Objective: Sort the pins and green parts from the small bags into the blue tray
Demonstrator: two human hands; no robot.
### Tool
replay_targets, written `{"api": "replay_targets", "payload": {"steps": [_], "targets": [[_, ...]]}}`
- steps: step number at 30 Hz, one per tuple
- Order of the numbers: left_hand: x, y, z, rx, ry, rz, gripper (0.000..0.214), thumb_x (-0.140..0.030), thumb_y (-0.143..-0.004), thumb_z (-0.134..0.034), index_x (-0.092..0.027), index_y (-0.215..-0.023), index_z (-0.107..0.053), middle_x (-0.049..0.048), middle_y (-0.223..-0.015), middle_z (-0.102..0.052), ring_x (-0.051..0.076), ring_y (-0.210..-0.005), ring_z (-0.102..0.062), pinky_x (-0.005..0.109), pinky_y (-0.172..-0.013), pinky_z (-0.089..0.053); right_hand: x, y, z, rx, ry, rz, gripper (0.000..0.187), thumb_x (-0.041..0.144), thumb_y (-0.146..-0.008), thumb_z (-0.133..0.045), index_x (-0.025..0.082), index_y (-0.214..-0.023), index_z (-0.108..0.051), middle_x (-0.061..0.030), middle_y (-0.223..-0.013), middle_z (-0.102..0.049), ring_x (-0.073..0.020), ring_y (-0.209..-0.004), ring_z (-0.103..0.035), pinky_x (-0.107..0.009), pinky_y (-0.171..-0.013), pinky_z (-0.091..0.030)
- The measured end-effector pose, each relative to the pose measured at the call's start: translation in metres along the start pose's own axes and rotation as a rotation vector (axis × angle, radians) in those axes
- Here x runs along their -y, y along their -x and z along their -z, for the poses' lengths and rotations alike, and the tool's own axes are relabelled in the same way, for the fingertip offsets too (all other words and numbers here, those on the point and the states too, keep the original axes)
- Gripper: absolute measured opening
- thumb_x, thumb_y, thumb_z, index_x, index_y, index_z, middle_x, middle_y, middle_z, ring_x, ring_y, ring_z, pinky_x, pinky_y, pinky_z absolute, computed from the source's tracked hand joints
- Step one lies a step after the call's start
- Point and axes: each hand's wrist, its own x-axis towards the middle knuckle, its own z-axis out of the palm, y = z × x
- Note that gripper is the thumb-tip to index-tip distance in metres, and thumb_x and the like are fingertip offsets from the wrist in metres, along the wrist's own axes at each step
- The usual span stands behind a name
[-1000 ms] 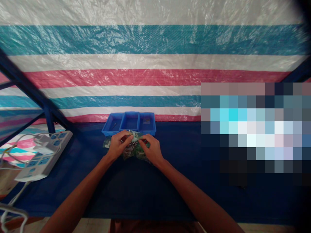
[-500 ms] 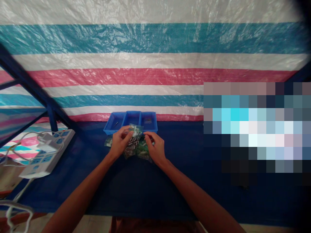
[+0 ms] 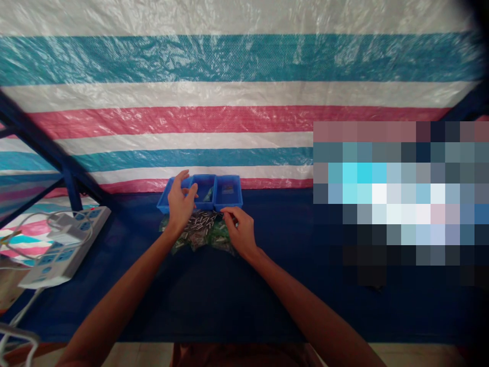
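My left hand [image 3: 181,201] hovers over the left and middle parts of a blue three-compartment tray [image 3: 228,208], its fingers apart and nothing in them. A small clear packet with a greenish tint [image 3: 208,194] leans in the middle compartment. Just in front of the tray is a heap of short, shiny metal pins [image 3: 202,220], with green-tinted plastic packets [image 3: 221,240] around it. My right hand [image 3: 241,229] is at the heap's right edge, thumb and forefinger pinched together; whatever they hold is too small to make out.
On the left of the dark blue table [image 3: 282,244] lies a white power strip [image 3: 71,250] with a plug and loose cables. A blue metal frame [image 3: 71,178] stands behind it. Striped plastic sheeting [image 3: 229,92] hangs at the back. The right side is pixelated.
My left hand has let go of a small packet, now in the middle compartment, and has moved up over the tray with its fingers spread. My right hand stays pinched by the pins.
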Motion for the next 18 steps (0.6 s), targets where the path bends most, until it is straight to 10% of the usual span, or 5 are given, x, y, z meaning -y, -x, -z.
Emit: {"api": "replay_targets", "payload": {"steps": [5,18], "targets": [[0.003,0.031,0.016,0.271,-0.224,-0.146,0.021,-0.030,-0.087,-0.052,-0.018,-0.097,-0.066,0.0054,-0.097,-0.067,0.014,-0.072,-0.062,0.021,-0.058,-0.048,-0.005,0.000,-0.002,0.018,0.141,-0.014,0.019,0.017,-0.086,-0.047,0.019,-0.091,-0.066,-0.0042,-0.084,-0.064,-0.0167,-0.076,-0.058,-0.028,-0.073,-0.046],[0.036,0.048,0.025,0.388,-0.419,-0.366,0.025,-0.028,-0.090,-0.046,-0.020,-0.102,-0.066,0.0059,-0.097,-0.071,0.016,-0.081,-0.066,0.026,-0.076,-0.050,-0.011,0.006,-0.008,0.259,0.551,0.058,0.027,0.041,-0.078,-0.067,0.020,-0.094,-0.068,-0.0100,-0.093,-0.065,-0.0260,-0.093,-0.054,-0.038,-0.079,-0.040]]}}
